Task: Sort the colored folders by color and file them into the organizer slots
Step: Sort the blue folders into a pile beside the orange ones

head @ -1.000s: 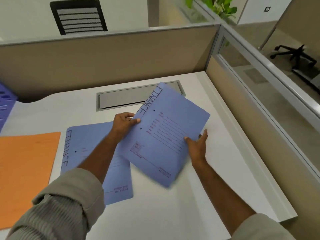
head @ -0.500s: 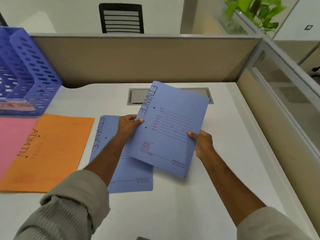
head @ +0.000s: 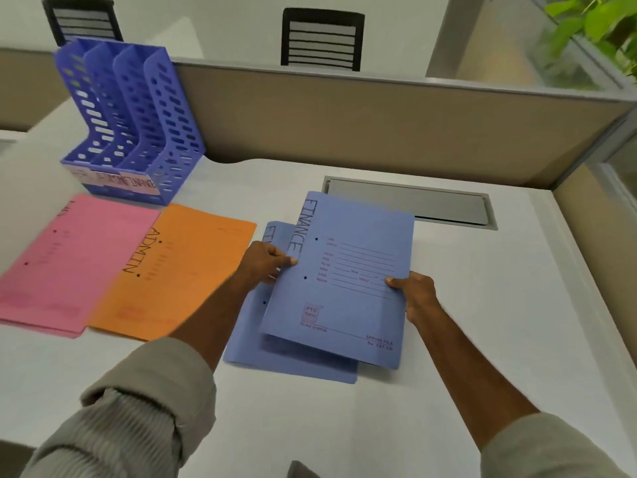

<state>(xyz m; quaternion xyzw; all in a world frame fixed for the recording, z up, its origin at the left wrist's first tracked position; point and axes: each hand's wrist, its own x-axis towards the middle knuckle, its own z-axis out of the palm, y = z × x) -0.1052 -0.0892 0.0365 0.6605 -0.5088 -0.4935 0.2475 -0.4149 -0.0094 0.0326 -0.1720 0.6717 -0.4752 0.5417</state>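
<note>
both hands (head: 267,262) pinch blue folder's (head: 348,291) side edges

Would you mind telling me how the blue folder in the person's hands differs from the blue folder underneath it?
The held blue folder is gripped by the left hand and the right hand, its near edge raised; the lower blue folder lies flat on the desk, ungripped. The held blue folder shows its whole cover; the lower one is mostly covered. Both are blue with handwriting along the left edge, reading FINANCE on the held one.
</note>
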